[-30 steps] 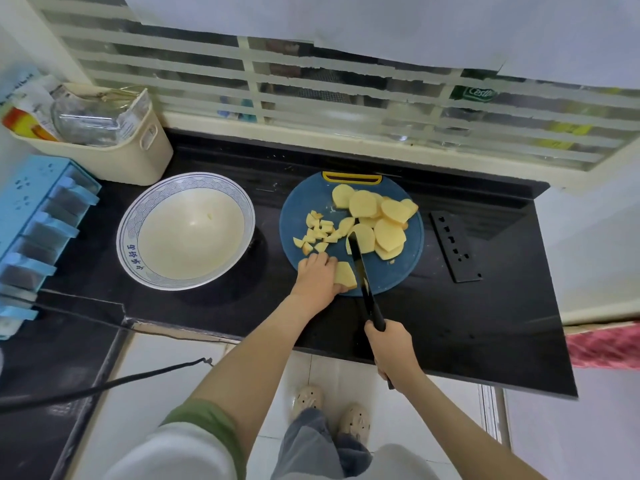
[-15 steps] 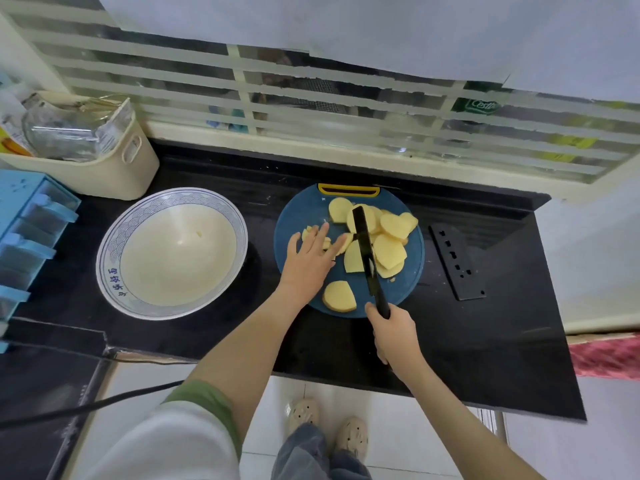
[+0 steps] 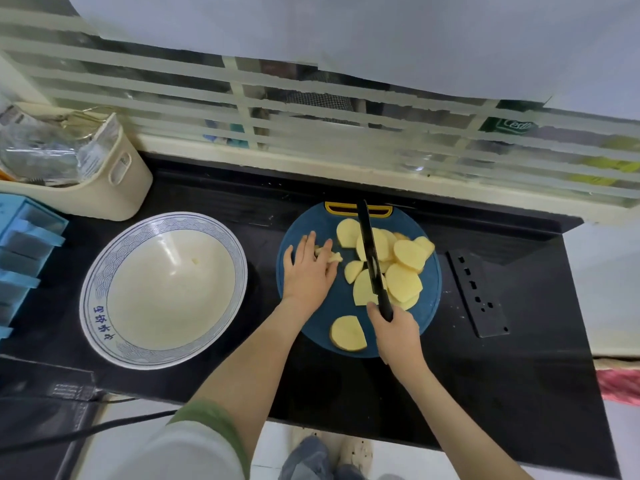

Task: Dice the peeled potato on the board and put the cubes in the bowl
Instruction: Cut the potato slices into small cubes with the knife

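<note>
Grasping the black knife [image 3: 371,251] by its handle, the right grip [image 3: 396,330] sits at the near edge of the round blue cutting board [image 3: 311,223], blade lying across the pale yellow potato slices [image 3: 403,282]. The left grip [image 3: 306,271], fingers straight, lies flat on the board, touching small potato cubes [image 3: 330,255] left of the blade. The white, blue-rimmed bowl [image 3: 102,270] stands left, apart.

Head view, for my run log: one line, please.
left hand: on cubes | right hand: grips knife | slices: piled on board
</note>
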